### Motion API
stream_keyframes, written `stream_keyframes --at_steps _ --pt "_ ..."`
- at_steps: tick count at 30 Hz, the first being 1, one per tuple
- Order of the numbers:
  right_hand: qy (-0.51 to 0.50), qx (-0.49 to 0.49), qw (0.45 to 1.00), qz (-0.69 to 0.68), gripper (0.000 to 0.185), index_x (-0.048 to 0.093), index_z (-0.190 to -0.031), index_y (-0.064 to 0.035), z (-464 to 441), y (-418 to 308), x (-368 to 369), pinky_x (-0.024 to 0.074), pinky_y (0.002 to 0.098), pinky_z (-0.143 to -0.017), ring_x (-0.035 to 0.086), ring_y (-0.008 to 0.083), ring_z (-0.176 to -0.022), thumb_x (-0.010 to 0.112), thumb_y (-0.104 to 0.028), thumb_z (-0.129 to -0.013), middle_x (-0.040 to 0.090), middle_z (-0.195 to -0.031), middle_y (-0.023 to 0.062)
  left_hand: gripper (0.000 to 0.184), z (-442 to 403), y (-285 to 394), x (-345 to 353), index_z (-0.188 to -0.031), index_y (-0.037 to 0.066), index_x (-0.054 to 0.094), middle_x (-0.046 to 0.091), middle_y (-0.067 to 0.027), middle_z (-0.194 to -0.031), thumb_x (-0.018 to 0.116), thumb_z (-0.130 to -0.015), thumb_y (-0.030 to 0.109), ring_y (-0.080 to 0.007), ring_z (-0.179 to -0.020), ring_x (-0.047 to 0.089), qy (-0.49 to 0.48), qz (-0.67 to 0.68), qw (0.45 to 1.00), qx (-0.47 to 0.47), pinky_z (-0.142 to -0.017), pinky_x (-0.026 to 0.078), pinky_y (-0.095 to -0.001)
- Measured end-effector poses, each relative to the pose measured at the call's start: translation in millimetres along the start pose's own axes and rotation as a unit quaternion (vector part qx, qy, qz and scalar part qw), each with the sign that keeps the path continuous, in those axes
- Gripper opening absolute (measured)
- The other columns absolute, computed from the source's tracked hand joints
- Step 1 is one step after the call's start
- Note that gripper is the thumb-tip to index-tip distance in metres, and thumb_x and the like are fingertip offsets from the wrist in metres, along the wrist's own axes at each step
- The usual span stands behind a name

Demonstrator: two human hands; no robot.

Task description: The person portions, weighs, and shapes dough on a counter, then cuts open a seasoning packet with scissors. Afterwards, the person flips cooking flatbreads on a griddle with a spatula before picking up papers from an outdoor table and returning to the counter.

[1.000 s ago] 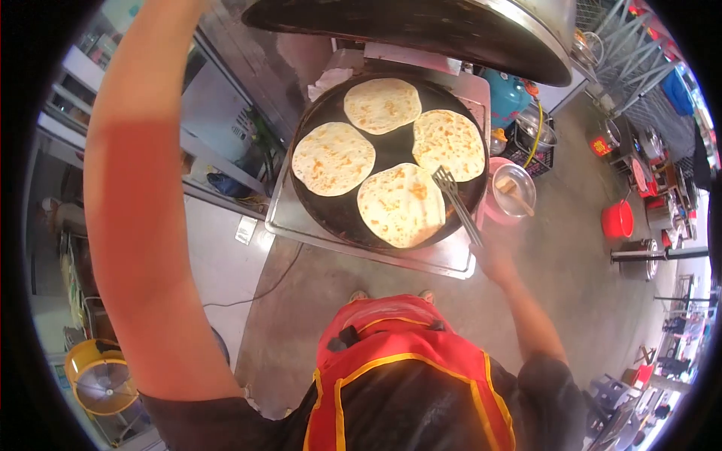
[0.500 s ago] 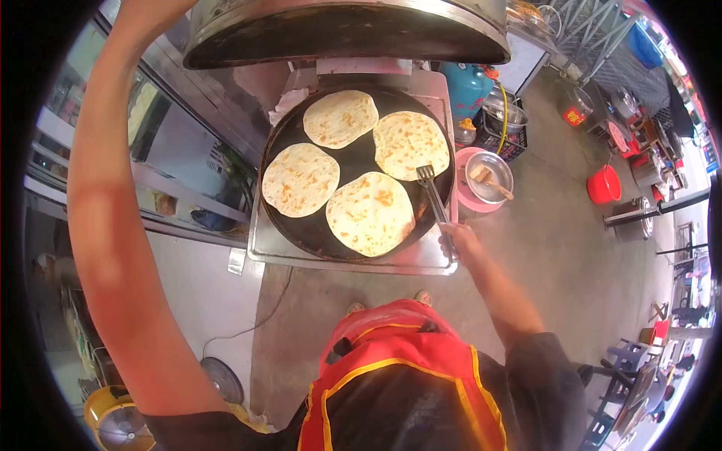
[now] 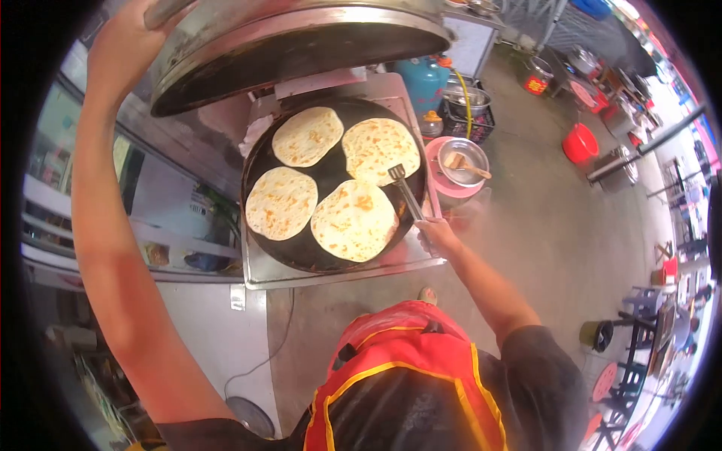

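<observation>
My left hand (image 3: 124, 49) is raised at the top left, closed around the bar handle (image 3: 165, 10) of a big round metal lid (image 3: 301, 56). That lid is held tilted above a wide black griddle (image 3: 331, 161). Browned flatbreads lie apart or nearly touching on the griddle: one at the back left (image 3: 307, 137), one at the back right (image 3: 382, 149), one at the front left (image 3: 281, 203) and one at the front (image 3: 354, 220). My right hand (image 3: 439, 237) grips metal tongs (image 3: 411, 200), whose slotted tip rests at the near edge of the back-right flatbread.
Right of the griddle, a metal bowl (image 3: 451, 173) with a wooden-handled brush (image 3: 470, 167) sits on a pink tub (image 3: 457, 191). A blue gas cylinder (image 3: 421, 84) and a black crate (image 3: 474, 128) stand behind. A red bucket (image 3: 580, 143) is farther right; glass shelving borders the left.
My view has turned, so the griddle and lid appear farther left, and the lid looks more tilted. My left hand now shows on its handle. The tongs stay at the back-right flatbread's edge.
</observation>
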State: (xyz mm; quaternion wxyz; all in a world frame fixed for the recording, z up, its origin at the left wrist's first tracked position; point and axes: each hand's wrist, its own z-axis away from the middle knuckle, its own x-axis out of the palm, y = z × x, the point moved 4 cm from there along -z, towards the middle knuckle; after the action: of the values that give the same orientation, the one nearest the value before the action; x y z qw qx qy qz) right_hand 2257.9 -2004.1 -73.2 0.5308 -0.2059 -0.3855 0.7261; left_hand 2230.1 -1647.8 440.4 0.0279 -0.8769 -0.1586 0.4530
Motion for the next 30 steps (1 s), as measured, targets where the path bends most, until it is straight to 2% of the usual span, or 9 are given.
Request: stream_keyframes --at_steps 1,4,6,8,14,17,22,26,30 --pt "0.015 -0.003 0.999 0.037 0.016 0.053 -0.083 -0.0060 6.1 -6.0 3.4 0.0336 0.0264 -0.031 0.047 0.0126 -0.040 0.057 -0.021 -0.085 0.051 -0.060 0.0034 0.034 12.0 14.6 -7.8 -0.107 0.013 0.061 0.062 -0.0153 -0.092 0.059 -0.084 0.038 -0.0330 -0.088 0.059 0.096 -0.028 0.994 0.049 -0.073 0.044 -0.0364" --pt "-0.024 0.033 0.997 0.066 0.020 0.060 -0.089 -0.0080 -22.9 16.2 -0.4 0.0331 0.0290 -0.032 0.041 0.0107 -0.038 0.057 -0.027 -0.086 0.042 -0.052 -0.0015 0.042 5.1 -31.1 22.4 -0.118 0.006 0.055 0.060 -0.0182 -0.108 0.060 -0.081 0.026 -0.0344 -0.101 0.056 0.130 -0.048 0.985 0.103 -0.083 0.045 -0.0394" --pt "0.040 -0.077 0.984 0.158 0.025 0.062 -0.085 -0.0051 -23.8 16.1 -2.5 0.0382 0.0299 -0.036 0.046 0.0133 -0.042 0.060 -0.030 -0.083 0.048 -0.055 0.0018 0.041 8.3 -56.8 50.6 -0.119 0.001 0.053 0.058 -0.0191 -0.113 0.055 -0.079 0.009 -0.0355 -0.105 0.054 0.112 0.041 0.985 0.124 -0.088 0.042 -0.0389" --pt "0.017 -0.075 0.996 0.042 0.034 0.063 -0.082 -0.0028 3.7 17.2 2.9 0.0406 0.0305 -0.039 0.049 0.0144 -0.044 0.058 -0.037 -0.083 0.054 -0.058 0.0048 0.045 26.0 -53.2 59.2 -0.118 0.000 0.053 0.059 -0.0199 -0.110 0.053 -0.073 0.002 -0.0361 -0.104 0.054 0.078 0.017 0.994 0.068 -0.087 0.042 -0.0397" --pt "0.135 -0.159 0.957 0.200 0.045 0.058 -0.103 -0.0005 130.5 44.6 -15.0 0.0472 0.0330 -0.049 0.057 0.0181 -0.052 0.055 -0.041 -0.084 0.058 -0.068 0.0094 0.019 141.1 44.7 9.9 -0.074 0.000 0.047 0.055 -0.0215 -0.070 0.060 -0.060 -0.002 -0.0454 -0.074 0.052 0.021 0.084 0.994 0.070 -0.063 0.038 -0.0485" --pt "0.248 -0.203 0.926 0.201 0.047 0.056 -0.110 -0.0022 196.0 62.5 -32.8 0.0469 0.0311 -0.044 0.056 0.0172 -0.051 0.056 -0.041 -0.083 0.054 -0.065 0.0067 0.020 207.2 61.4 27.3 -0.074 0.003 0.052 0.056 -0.0202 -0.064 0.064 -0.057 0.001 -0.0422 -0.069 0.055 -0.132 0.078 0.983 0.099 -0.061 0.039 -0.0489" --pt "0.332 -0.072 0.935 0.098 0.040 0.055 -0.110 -0.0065 217.6 132.7 -93.1 0.0429 0.0272 -0.037 0.051 0.0123 -0.046 0.057 -0.037 -0.084 0.051 -0.062 0.0037 0.016 338.1 90.8 114.1 -0.081 0.008 0.062 0.061 -0.0167 -0.065 0.062 -0.065 0.011 -0.0359 -0.065 0.061 -0.334 0.070 0.918 0.200 -0.059 0.045 -0.0475" --pt "0.365 -0.028 0.930 0.034 0.035 0.055 -0.105 -0.0064 249.1 140.6 -99.2 0.0416 0.0276 -0.036 0.049 0.0118 -0.044 0.057 -0.035 -0.085 0.050 -0.061 0.0035 0.017 441.3 98.4 202.9 -0.084 0.009 0.063 0.063 -0.0166 -0.068 0.062 -0.068 0.013 -0.0351 -0.068 0.062 -0.279 0.223 0.901 0.245 -0.062 0.047 -0.0465" --pt "0.405 -0.006 0.913 0.043 0.040 0.050 -0.107 -0.0021 250.9 139.3 -102.0 0.0417 0.0291 -0.034 0.052 0.0153 -0.045 0.059 -0.033 -0.082 0.052 -0.063 0.0073 0.016 466.0 115.7 240.7 -0.084 0.009 0.064 0.063 -0.0175 -0.071 0.059 -0.070 0.013 -0.0353 -0.070 0.063 -0.396 0.207 0.878 0.169 -0.063 0.047 -0.0474"
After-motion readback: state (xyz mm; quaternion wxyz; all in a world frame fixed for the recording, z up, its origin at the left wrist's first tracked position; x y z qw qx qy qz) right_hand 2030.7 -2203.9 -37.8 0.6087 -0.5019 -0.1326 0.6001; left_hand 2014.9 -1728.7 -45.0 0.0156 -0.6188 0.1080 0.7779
